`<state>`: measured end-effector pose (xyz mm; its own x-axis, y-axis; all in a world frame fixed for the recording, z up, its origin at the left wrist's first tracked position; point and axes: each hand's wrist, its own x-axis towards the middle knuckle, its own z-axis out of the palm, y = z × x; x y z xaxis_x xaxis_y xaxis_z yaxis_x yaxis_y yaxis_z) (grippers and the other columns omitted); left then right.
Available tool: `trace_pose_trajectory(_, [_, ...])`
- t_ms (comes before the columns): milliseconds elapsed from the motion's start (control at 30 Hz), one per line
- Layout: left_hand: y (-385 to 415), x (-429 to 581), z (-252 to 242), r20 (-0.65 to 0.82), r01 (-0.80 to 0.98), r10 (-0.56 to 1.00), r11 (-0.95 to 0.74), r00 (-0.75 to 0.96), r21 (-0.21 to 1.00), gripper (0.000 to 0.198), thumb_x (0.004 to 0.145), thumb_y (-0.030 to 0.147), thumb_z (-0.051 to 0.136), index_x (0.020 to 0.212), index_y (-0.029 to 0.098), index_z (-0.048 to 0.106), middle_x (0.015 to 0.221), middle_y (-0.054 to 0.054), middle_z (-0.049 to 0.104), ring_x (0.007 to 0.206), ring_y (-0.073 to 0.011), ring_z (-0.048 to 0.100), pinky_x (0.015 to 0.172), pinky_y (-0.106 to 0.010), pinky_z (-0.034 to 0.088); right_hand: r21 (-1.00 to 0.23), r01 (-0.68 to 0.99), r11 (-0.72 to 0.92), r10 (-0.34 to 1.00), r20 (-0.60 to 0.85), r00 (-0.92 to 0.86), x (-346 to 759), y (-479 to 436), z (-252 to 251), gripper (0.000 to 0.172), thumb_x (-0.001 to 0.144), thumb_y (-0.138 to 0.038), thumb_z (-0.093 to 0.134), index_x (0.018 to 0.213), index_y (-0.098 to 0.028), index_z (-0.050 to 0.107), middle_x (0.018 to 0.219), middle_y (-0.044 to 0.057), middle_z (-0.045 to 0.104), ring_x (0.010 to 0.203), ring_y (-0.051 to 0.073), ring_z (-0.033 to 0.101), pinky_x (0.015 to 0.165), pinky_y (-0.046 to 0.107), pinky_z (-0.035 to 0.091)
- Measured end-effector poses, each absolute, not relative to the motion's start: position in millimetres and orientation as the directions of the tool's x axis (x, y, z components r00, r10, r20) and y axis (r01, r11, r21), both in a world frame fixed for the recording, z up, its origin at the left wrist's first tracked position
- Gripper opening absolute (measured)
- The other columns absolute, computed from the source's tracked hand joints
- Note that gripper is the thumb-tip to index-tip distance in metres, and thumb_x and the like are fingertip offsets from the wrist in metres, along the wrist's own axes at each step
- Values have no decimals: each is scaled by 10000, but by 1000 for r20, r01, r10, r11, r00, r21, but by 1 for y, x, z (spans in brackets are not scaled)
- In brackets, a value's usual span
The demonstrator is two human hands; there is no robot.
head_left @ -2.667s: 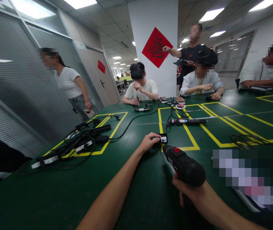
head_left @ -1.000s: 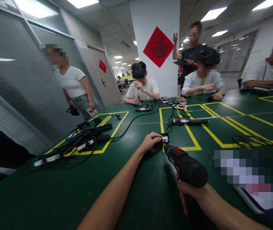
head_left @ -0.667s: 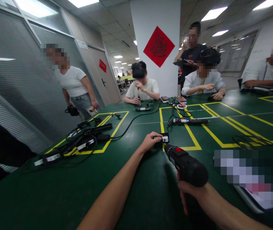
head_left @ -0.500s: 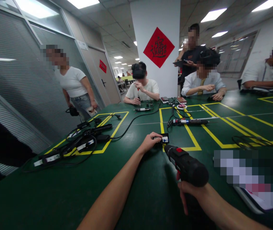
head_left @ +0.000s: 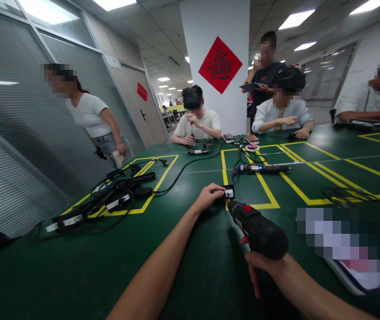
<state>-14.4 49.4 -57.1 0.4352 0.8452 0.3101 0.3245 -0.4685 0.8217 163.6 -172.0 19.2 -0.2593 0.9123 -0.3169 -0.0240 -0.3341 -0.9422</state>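
Note:
In my right hand (head_left: 256,262) is a black cordless drill (head_left: 259,231) with a red button on top, its front end pointing away from me toward a small object. That object is a small black box-like part (head_left: 232,188) with a white and blue piece (head_left: 229,194) in it, on the green table (head_left: 163,258). My left hand (head_left: 209,196) grips its left side with the fingertips. The drill's chuck is close to the near edge of the part; whether a bit touches it I cannot tell.
A heap of black cables and adapters (head_left: 110,200) lies to the left. Beyond my hands rests a pen-shaped electric screwdriver (head_left: 266,169) with a cord. At right are a papered tablet-like object (head_left: 350,266) and a coiled cable (head_left: 350,194). People sit across the table; one walks at left.
The person at left has moved further left, and the dark figure at the left edge has mostly left view. My hands, the drill and the small part hold nearly the same position.

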Motion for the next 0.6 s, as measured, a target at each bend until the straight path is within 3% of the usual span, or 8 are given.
trace_pose_trajectory(333, [50,-14,-58,311,330,842,-474,440,817,242,732,298,554,919,186,660,945,-52,596,929,-177,531,867,-296,386,-939,-38,-343,902,-317,-293,165,-171,6,344,769,-338,527,1030,-136,427,588,-14,578,451,127,555,483,274,431])
trace_pose_trajectory(500, [48,-14,-54,302,340,848,-465,435,817,231,734,283,551,915,191,661,946,-49,597,934,-176,532,875,-300,386,-932,101,-347,902,-361,-236,165,-173,22,214,747,-329,549,835,-140,503,588,-7,585,498,128,569,527,262,419])
trace_pose_trajectory(600, [48,-13,-54,298,346,852,-460,430,817,229,733,284,553,910,193,664,941,-49,597,925,-176,534,867,-300,392,-930,91,-355,901,-366,-233,165,-172,19,168,751,-302,522,719,-137,520,614,7,591,507,123,569,555,270,417])
